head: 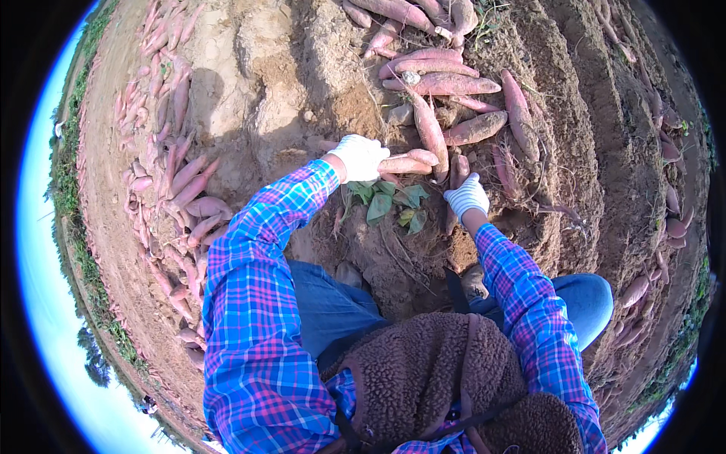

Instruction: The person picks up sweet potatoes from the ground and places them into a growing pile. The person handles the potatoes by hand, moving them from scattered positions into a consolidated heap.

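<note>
My left hand [358,158], in a white knit glove, is closed around slender sweet potatoes [405,164]. Their ends stick out to the right of the fist, close to a long sweet potato [428,127] on the soil. My right hand [468,196], also gloved, grips a soil-covered sweet potato [458,169] whose lower part shows below the fingers. Green leaves [383,204] lie on the ground between my hands. Just beyond them is a loose pile of pink-skinned sweet potatoes [442,84], some with thin roots attached.
A long row of sweet potatoes [190,187] runs along the left, and another row [672,153] lies far right. Ridged dry soil [573,113] borders the pile. A stone [400,114] sits beside it. My bent knees [584,303] flank the near ground.
</note>
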